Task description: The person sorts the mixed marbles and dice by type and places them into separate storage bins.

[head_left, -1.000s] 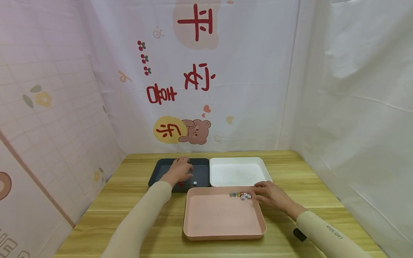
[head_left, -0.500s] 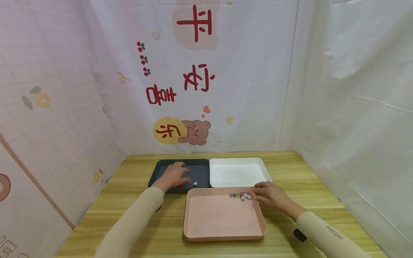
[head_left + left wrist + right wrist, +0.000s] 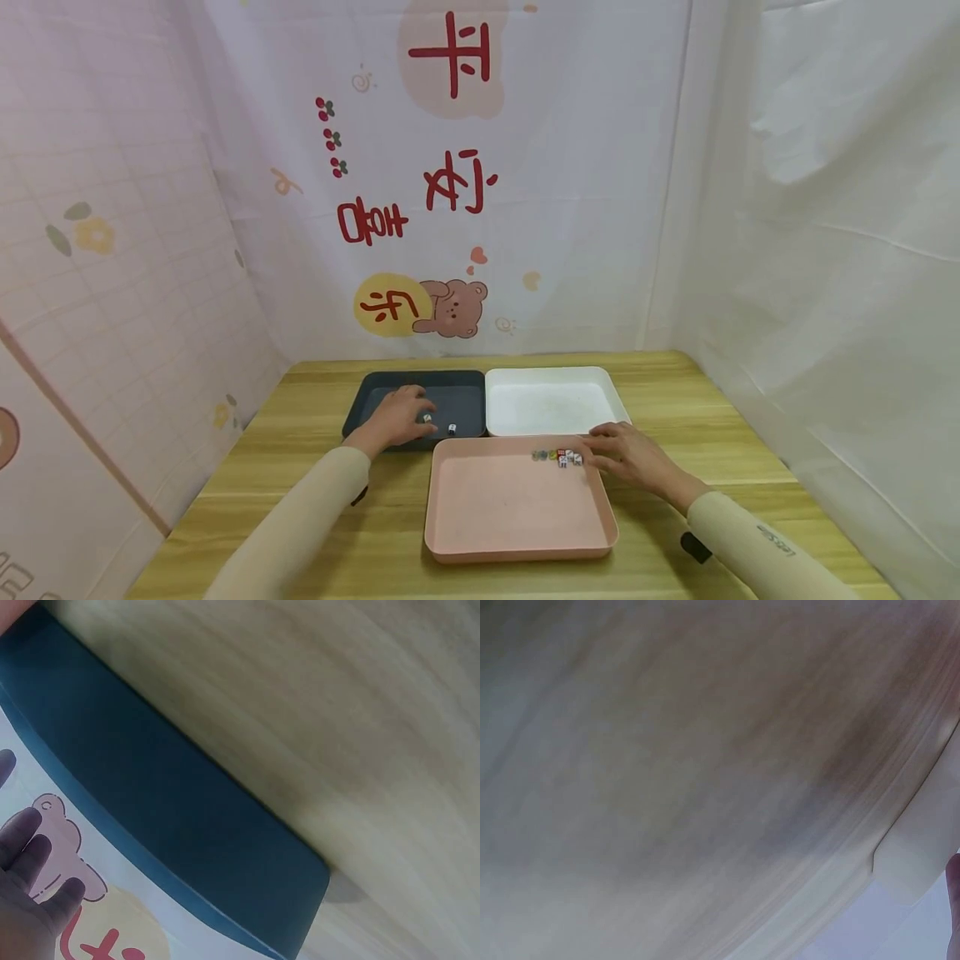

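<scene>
My left hand (image 3: 397,414) is over the dark blue tray (image 3: 468,377), its fingers loosely bent and spread apart. Near its fingertips is a small pale die (image 3: 427,418), apparently not pinched. Another white die (image 3: 452,429) lies farther right in that tray. In the left wrist view, the hand's fingers (image 3: 39,859) extend beyond the tray wall (image 3: 165,780). My right hand (image 3: 630,454) rests at the back right corner of the pink tray (image 3: 517,553), fingers over the rim. Beside them sits a cluster of several small dice (image 3: 568,457), white, red and other colours.
A white tray (image 3: 553,400) stands at the back, right of the dark tray and behind the pink one. All three trays are on a wooden table (image 3: 720,425). Printed white cloth (image 3: 577,208) hangs behind and at both sides.
My left hand has drawn back left and slightly lower over the dark tray. A pale die now shows by its fingertips; the red die seen earlier is hidden. The right hand has stayed put.
</scene>
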`<state>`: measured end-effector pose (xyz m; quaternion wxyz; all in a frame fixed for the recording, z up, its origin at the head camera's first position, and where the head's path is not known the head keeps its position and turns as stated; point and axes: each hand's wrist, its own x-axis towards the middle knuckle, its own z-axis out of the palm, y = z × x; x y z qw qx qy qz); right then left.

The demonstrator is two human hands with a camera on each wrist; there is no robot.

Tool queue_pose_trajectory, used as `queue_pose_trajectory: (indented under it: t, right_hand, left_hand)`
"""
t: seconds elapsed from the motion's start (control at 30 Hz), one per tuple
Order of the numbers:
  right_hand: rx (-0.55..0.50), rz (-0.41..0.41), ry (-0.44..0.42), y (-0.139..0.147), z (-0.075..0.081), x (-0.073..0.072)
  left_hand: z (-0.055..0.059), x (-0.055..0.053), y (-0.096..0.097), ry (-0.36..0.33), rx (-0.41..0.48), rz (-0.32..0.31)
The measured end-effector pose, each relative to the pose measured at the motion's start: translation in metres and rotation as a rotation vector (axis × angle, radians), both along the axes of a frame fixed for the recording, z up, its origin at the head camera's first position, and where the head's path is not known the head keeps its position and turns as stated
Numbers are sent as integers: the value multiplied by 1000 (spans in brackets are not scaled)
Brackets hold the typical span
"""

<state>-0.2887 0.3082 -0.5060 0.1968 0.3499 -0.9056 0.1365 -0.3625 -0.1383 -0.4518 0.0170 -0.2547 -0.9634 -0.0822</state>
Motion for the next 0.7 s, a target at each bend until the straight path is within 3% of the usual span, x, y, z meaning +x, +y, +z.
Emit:
queue_pose_trajectory:
  t: [0.27,0.53,0.7]
  right_hand:
    - [7,1,-21,-2,3,-1]
    - [32,-26,-71,-4,9,0]
    - [59,-25,-90,-4,13,-1]
  left_hand:
    - [-7,6,-4,19,28,-62]
    - [-6,28,-9,-14,146,-135]
    - [-8,40,-12,-18,162,-172]
